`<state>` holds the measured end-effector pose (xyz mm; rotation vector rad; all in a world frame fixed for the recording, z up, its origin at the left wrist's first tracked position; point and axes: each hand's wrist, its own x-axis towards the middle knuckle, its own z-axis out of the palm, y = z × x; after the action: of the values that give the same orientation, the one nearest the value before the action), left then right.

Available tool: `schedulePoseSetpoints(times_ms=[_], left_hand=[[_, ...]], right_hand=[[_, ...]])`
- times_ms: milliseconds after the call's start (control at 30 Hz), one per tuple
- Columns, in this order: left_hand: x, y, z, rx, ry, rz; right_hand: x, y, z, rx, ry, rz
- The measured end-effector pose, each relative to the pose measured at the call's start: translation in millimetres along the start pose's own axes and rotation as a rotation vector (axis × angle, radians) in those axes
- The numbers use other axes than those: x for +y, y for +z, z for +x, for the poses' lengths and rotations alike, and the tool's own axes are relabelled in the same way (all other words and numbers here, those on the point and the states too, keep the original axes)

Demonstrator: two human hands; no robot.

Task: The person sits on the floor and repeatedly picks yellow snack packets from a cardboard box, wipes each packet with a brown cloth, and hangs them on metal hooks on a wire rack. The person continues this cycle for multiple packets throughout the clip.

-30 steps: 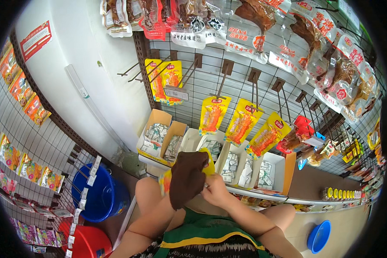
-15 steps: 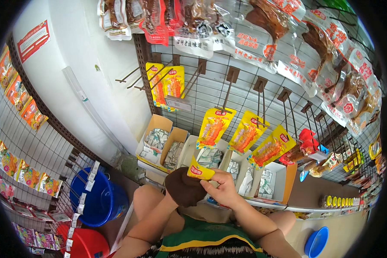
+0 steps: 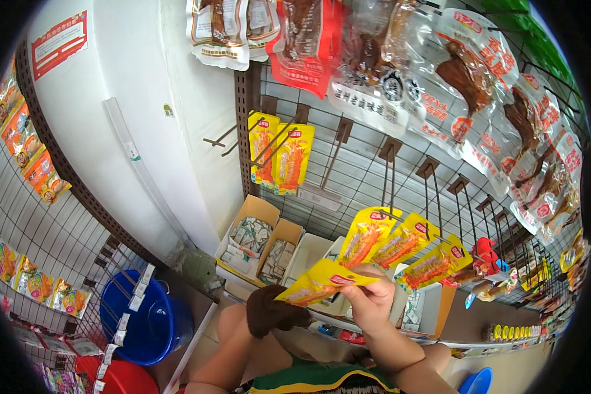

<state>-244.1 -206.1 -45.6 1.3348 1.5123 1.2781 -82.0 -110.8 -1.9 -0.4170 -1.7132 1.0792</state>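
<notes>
Yellow packet [image 3: 314, 287] in the right hand [image 3: 372, 303] bears a red label [image 3: 341, 280].

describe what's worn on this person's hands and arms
Dark brown fabric covers the left hand; whether it is a glove or loose cloth is unclear. The right hand is bare. No sleeves show on either forearm.
</notes>
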Motion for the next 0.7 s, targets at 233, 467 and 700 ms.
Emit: schedulePoseSetpoints(times_ms=[233, 467, 700], left_hand=[[-48.7, -7.2, 35.9, 0.039, -0.151, -0.423], [-75.0, -20.3, 46.2, -0.014, -0.113, -0.375], [-85.4, -3.5, 30.4, 0.04, -0.118, -0.384]], right_hand=[[24.6, 33.4, 6.3, 0.314, 0.064, 0.226], [18.1, 31.0, 15.0, 0.325, 0.05, 0.251], [30.2, 38.9, 10.5, 0.201, 0.034, 0.26]])
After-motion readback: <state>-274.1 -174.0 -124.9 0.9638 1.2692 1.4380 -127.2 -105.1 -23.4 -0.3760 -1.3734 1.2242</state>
